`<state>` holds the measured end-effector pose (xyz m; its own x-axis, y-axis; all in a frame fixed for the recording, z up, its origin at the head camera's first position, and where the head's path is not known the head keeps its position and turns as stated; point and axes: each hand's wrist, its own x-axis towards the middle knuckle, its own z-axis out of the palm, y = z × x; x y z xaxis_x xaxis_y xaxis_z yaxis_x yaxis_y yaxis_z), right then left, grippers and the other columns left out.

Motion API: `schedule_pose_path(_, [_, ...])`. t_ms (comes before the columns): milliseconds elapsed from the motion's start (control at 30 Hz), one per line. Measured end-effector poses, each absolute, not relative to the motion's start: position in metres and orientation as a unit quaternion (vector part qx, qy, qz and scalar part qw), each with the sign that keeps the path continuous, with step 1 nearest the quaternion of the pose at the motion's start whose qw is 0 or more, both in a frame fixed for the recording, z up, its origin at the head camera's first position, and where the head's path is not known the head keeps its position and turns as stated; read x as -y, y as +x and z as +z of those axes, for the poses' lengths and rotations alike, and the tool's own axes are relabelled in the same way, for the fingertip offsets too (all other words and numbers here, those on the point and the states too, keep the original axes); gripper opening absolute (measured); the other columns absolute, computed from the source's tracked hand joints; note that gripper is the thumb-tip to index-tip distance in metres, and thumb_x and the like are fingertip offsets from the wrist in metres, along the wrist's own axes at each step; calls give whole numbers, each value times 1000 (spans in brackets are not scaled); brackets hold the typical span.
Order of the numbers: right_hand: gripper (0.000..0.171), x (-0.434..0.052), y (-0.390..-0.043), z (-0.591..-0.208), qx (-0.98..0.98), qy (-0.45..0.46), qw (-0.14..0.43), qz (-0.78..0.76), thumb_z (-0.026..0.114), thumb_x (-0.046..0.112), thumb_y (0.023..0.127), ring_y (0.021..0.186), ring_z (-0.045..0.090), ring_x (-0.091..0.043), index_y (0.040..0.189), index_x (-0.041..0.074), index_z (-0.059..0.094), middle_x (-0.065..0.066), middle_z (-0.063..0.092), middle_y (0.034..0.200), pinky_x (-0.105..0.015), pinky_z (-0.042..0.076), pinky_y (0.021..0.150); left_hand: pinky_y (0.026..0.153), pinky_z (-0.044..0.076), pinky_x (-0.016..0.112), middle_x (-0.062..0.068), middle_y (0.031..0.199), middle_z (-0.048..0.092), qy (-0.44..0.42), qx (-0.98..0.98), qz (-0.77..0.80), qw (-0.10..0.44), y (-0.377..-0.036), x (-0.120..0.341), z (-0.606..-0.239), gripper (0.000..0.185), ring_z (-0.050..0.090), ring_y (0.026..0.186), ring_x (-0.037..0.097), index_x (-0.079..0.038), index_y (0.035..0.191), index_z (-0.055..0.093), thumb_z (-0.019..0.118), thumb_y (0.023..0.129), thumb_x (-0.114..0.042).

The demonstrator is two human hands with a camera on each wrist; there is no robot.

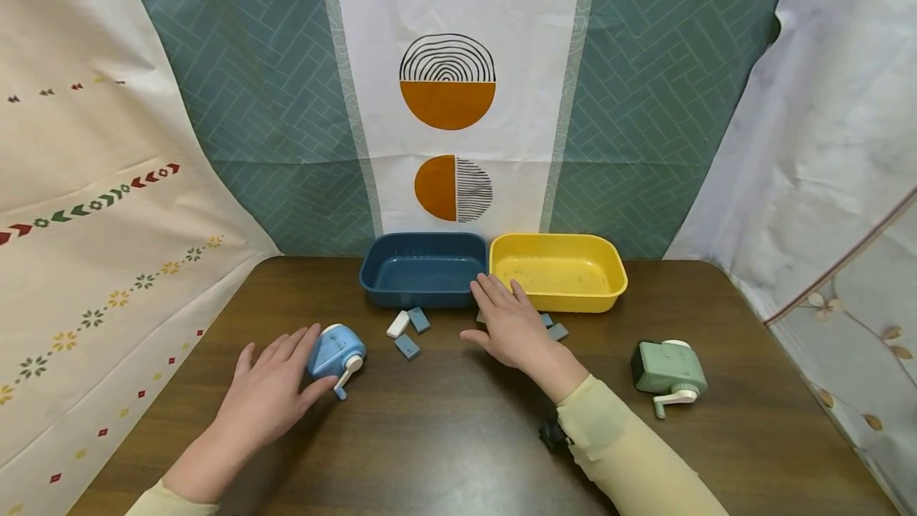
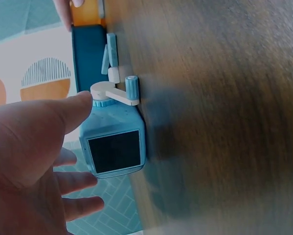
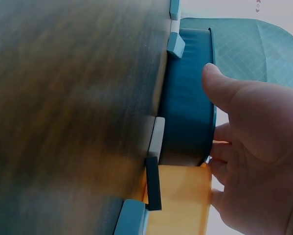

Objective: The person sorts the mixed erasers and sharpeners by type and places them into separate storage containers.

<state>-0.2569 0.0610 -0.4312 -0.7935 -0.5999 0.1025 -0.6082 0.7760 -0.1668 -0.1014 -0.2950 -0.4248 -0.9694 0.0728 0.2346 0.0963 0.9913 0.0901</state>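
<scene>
Blue sharpener (image 1: pixel 335 353) sits at 2 o'clock off the left hand (image 1: pixel 268 392), whose relaxed fingers touch it; right hand (image 1: pixel 510 328) hovers flat over small blocks (image 1: pixel 556 330).

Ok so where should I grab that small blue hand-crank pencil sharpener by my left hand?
Grip the small blue hand-crank pencil sharpener by its boxy body, coming from its left side, where the left hand already lies. The flat flanks suit thumb and fingers; the white crank handle sticks out toward you on the right, so probably avoid it.
</scene>
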Motion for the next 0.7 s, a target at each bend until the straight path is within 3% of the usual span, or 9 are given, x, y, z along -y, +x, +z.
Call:
schedule_pose_path(233, [90,-60,-256,-432,940,322,23,113,70,54,107,168,21,-32,173,4,34,-16,27,180,-57,10,135,110,29,86,26,142,68,-47,989,-53,127,-100,297,-427,87,64,131,49,-4,163,50,87,96,-45])
schedule_pose_path(700, [91,-61,-258,-433,940,321,15,113,69,54,107,169,17,-31,174,5,31,-15,25,181,-56,8,136,109,32,84,23,134,73,-59,988,-53,135,-105,298,-425,87,72,119,46,-5,162,51,92,92,-34])
